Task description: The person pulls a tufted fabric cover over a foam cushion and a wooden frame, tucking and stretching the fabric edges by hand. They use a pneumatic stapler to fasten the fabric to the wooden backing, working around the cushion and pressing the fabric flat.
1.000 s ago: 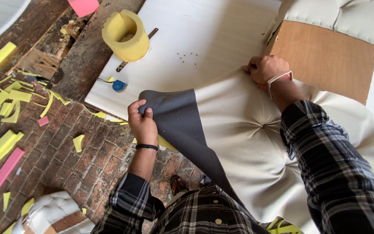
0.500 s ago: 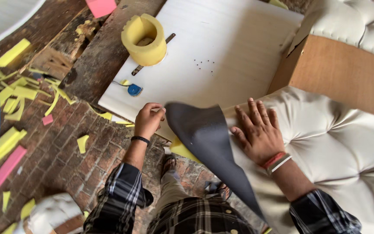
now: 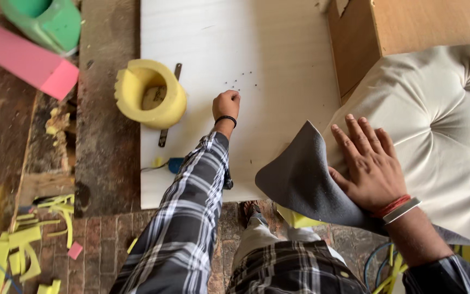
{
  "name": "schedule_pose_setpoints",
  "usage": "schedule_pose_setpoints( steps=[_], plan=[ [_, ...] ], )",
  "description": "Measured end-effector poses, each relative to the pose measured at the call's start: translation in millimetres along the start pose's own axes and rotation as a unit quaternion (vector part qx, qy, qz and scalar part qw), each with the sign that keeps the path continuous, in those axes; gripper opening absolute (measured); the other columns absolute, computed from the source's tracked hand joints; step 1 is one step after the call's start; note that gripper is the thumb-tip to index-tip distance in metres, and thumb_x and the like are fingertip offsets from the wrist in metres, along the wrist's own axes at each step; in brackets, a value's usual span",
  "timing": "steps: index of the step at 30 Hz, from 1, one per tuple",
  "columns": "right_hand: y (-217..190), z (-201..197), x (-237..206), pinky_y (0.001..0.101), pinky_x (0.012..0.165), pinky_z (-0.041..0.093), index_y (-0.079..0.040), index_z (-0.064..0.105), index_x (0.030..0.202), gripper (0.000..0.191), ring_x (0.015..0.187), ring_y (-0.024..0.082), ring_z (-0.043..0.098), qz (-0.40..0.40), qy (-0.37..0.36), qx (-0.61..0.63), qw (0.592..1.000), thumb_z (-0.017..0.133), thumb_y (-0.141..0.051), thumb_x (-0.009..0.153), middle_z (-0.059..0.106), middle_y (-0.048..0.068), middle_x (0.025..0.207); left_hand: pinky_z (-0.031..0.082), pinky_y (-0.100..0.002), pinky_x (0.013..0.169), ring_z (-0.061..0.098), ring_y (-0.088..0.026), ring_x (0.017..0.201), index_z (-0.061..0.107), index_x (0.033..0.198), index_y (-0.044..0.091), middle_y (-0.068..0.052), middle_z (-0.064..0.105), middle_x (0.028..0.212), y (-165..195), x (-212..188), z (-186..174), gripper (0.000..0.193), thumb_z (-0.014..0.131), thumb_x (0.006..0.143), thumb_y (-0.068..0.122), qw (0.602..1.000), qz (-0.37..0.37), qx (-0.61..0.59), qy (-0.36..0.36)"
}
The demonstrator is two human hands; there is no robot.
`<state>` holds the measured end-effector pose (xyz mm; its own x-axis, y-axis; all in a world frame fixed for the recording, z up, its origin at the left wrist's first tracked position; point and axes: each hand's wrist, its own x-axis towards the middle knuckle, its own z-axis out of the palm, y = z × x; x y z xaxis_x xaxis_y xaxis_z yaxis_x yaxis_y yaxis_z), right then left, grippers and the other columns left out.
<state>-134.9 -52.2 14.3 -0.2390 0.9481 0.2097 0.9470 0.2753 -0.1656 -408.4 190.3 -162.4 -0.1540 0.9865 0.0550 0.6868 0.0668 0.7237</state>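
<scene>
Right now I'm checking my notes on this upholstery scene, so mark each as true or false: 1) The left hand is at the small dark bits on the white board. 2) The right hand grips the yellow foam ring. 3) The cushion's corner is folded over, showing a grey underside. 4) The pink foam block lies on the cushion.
1) True: the left hand pinches at the small dark bits on the white board.
2) False: the right hand lies flat on the cushion; the yellow foam ring is untouched.
3) True: the grey underside shows.
4) False: the pink foam block lies far left, on the floor.
</scene>
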Motion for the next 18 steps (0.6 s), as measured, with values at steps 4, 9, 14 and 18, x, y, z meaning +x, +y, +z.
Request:
schedule_pose_setpoints(
  steps=[4,9,14,18],
  plan=[
    [2,-4,-3,0.0508,0.124,0.019,-0.018,0.046,0.152,0.076,0.152,0.032,0.031,0.012,-0.028,0.004,1.000,0.054,-0.054,0.085,0.041,0.011,0.160,0.059,-0.044,0.078,0.073,-0.035,0.088,0.080,0.097,0.016,-0.015,0.076,0.094,7,15,16,0.016,0.076,0.083,0.023,0.998,0.024,0.048,0.016],
    [1,-7,-5,0.0498,0.123,0.019,-0.021,0.051,0.148,0.071,0.152,0.030,0.031,0.020,-0.027,0.016,0.999,0.058,-0.052,0.084,0.042,0.008,0.159,0.059,-0.046,0.079,0.072,-0.037,0.089,0.080,0.091,0.014,-0.017,0.075,0.095,2,29,32,0.012,0.071,0.086,0.019,0.990,0.050,0.132,-0.014],
    [-1,-9,-6,0.0493,0.123,0.018,-0.024,0.052,0.145,0.072,0.151,0.029,0.031,0.027,-0.037,0.001,0.999,0.061,-0.049,0.079,0.044,0.006,0.159,0.059,-0.046,0.080,0.073,-0.037,0.087,0.077,0.086,0.011,-0.017,0.076,0.090,-6,32,35,0.012,0.068,0.090,0.018,0.988,0.055,0.135,-0.046],
    [-1,-11,-8,0.0506,0.123,0.017,-0.017,0.044,0.152,0.081,0.151,0.030,0.031,0.051,-0.037,0.052,0.997,0.061,-0.051,0.081,0.044,0.008,0.158,0.056,-0.041,0.066,0.071,-0.028,0.072,0.070,0.093,0.007,-0.011,0.074,0.081,2,3,26,0.011,0.070,0.093,0.018,0.986,0.135,-0.101,0.015]
  ],
)
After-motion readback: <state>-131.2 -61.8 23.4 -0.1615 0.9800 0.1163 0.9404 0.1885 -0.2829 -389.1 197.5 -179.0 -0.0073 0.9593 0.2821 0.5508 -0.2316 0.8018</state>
